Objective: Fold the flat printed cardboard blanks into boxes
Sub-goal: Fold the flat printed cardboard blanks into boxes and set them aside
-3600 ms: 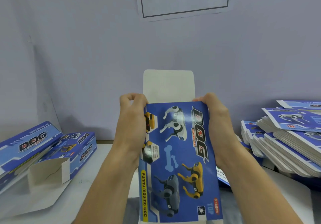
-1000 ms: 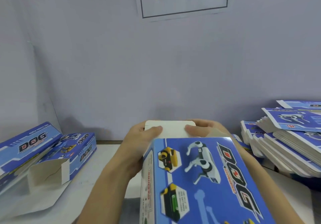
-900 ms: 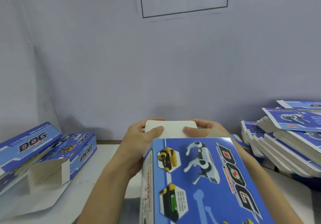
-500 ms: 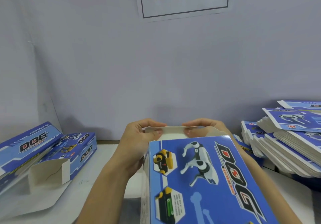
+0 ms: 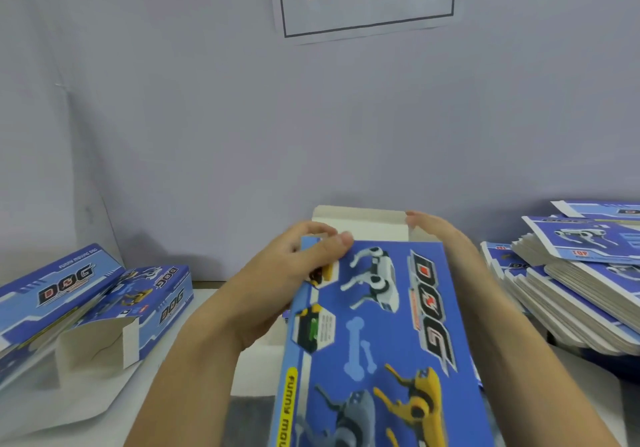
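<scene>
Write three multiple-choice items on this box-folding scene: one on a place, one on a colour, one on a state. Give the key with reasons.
1. Where is the stack of flat blanks?
A. To the person's right
B. To the person's left
C. On the wall

2. What is the main colour of the held box?
A. Red
B. Blue
C. Green

3. How does the white end flap stand?
A. Torn off
B. Tucked in
C. Sticking up, untucked

Key: 1 A, it rests at the right edge; 2 B, its printed face is blue; 3 C, it rises past the left hand and right hand.
</scene>
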A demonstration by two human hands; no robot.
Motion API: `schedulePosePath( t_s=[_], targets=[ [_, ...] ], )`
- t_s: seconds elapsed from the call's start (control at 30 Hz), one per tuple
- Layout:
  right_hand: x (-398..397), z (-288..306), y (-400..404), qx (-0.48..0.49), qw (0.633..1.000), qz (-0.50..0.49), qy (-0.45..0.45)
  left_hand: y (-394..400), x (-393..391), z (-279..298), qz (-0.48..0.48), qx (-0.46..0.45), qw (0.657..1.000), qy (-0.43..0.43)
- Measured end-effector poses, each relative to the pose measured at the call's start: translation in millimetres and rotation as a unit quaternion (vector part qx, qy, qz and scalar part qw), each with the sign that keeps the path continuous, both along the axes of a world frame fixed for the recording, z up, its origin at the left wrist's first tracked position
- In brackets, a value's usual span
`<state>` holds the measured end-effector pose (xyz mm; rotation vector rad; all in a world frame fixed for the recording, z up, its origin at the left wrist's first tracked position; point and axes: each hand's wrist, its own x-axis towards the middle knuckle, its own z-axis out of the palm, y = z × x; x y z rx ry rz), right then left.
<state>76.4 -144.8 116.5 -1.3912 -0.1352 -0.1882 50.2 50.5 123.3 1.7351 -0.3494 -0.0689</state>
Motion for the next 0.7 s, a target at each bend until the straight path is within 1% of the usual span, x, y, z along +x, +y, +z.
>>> schedulePosePath(
  t_s=[0.07, 0.1, 0.13, 0.2, 0.27, 0.3, 0.33, 0.37, 0.4, 0.43, 0.5, 0.57, 0.63, 0.7],
  targets=[
    [-4, 3, 1, 0.057, 0.994, 0.094, 0.029, 5, 3, 3, 0.045, -0.091, 0.994, -0.03],
    [-11, 12, 7, 0.045, 0.991, 0.123, 0.031, 6, 4, 5, 0.069, -0.122, 0.989, -0.049],
    [-16, 9, 5, 0.011, 0.986, 0.164, -0.016, 7, 5, 5, 0.086, -0.154, 0.982, -0.062],
    [-24, 9, 6, -0.047, 0.977, 0.196, -0.075, 8, 6, 6, 0.092, -0.203, 0.971, -0.086],
    [-22, 17, 8, -0.102, 0.969, 0.193, -0.115, 6, 1, 12, 0.104, -0.239, 0.958, -0.12],
    [-22, 21, 10, -0.094, 0.971, 0.18, -0.122, 7, -1, 14, 0.111, -0.248, 0.951, -0.147],
    [-21, 21, 12, -0.07, 0.972, 0.176, -0.137, 7, -1, 15, 0.122, -0.253, 0.943, -0.177],
    [-25, 17, 10, -0.056, 0.969, 0.17, -0.172, 7, -3, 18, 0.126, -0.254, 0.937, -0.203],
    [-24, 16, 12, -0.044, 0.965, 0.156, -0.206, 7, -4, 19, 0.13, -0.242, 0.935, -0.225],
    [-25, 16, 18, -0.033, 0.966, 0.129, -0.22, 6, -5, 20, 0.127, -0.231, 0.935, -0.237],
    [-23, 18, 26, -0.02, 0.966, 0.104, -0.237, 3, -6, 20, 0.104, -0.229, 0.938, -0.239],
    [-23, 15, 31, -0.018, 0.964, 0.088, -0.251, -1, -8, 20, 0.103, -0.226, 0.936, -0.249],
    [-27, 12, 31, -0.024, 0.963, 0.078, -0.256, -5, -9, 20, 0.115, -0.221, 0.928, -0.277],
    [-28, 9, 26, -0.03, 0.964, 0.085, -0.25, -8, -9, 18, 0.134, -0.194, 0.919, -0.316]
  ],
)
